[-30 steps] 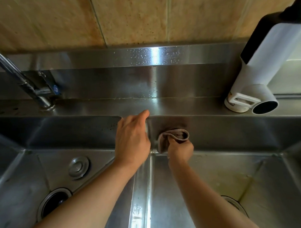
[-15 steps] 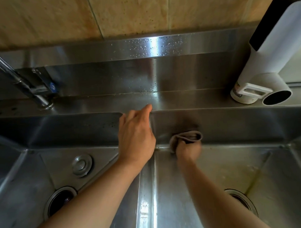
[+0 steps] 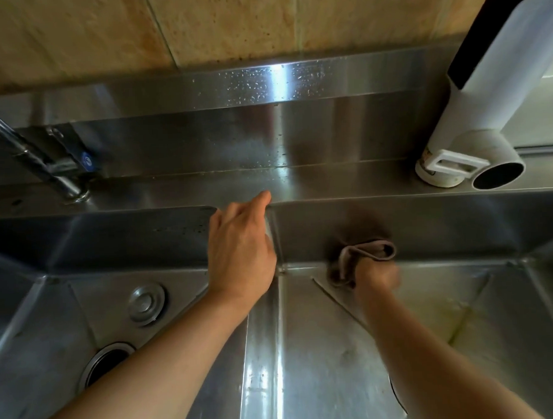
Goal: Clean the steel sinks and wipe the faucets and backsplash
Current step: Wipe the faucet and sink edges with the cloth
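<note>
**A:** What are the fingers doing?

**B:** The right hand (image 3: pixel 376 276) has its fingers curled round a bunched brown cloth (image 3: pixel 361 259), pressing it against the back wall of the right sink (image 3: pixel 457 225), just above the seam where wall meets floor. The hand is blurred, so I can't tell how each finger lies. The left hand (image 3: pixel 242 251) holds nothing; its fingers lie fairly straight over the back end of the divider (image 3: pixel 280 319) between the basins, fingertips reaching the rear ledge (image 3: pixel 330 182).

**A:** How should this step be done well?

**B:** I'd judge it a scrub of the back wall near the divider corner. Keep the cloth's folded edge pushed into the seam, where grime gathers, and work from the corner toward the right edge in overlapping strokes. The left hand serves well as a brace.

**A:** What lies farther out?

**B:** The right sink's floor shows yellowish staining toward its right side, likely needing firmer rubbing. The left sink (image 3: pixel 53 311) has a round plug (image 3: pixel 146 303) and an open drain (image 3: pixel 106 362). On the ledge, a steel faucet (image 3: pixel 32 155) stands at the left end and a white faucet (image 3: pixel 473 133) at the right; the backsplash (image 3: pixel 264 84) carries droplets, so wiping there looks undone.
</note>
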### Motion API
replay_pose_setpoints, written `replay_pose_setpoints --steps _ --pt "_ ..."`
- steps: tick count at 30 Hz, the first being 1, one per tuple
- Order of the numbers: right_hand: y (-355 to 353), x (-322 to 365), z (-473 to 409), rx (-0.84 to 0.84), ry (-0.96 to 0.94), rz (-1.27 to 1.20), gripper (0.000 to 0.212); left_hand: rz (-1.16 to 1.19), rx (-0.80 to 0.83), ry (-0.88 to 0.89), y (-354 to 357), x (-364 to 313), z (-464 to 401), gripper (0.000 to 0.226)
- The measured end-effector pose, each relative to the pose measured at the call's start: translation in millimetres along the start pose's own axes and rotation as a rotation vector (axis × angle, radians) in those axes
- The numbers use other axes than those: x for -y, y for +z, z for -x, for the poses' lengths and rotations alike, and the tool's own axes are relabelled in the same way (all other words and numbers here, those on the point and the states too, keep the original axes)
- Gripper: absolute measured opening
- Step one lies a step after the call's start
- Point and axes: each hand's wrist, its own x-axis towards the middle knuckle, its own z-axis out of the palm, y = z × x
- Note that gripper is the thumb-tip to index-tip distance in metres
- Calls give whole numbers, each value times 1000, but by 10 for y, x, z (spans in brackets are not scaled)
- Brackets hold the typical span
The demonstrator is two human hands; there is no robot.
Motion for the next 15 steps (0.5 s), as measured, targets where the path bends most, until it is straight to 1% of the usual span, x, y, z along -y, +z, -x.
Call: replay_pose_setpoints --steps 3,5,7,9,11,12,14,15 --pt "-311 120 -264 -124 3 24 31 -13 -19 -9 3 -11 -6 58" --pt "-443 160 -393 -172 -5 25 36 -8 -21 -8 5 -20 -10 60" --pt "-587 184 -495 -214 -20 82 35 -2 -29 -5 4 -23 -7 60" --pt "-724 185 -611 -269 -81 170 31 4 -40 -5 -3 -26 -13 59" --pt "-815 174 -644 -296 -111 280 30 7 -38 -1 -2 -24 -16 59" --pt "-824 140 -649 -282 -121 378 32 7 -33 0 4 -21 -23 59" --pt "-743 58 -546 -227 -147 600 46 1 -19 2 28 -11 -29 60" --pt "-656 14 -431 -215 -185 670 50 0 -16 2 34 -8 -30 60"
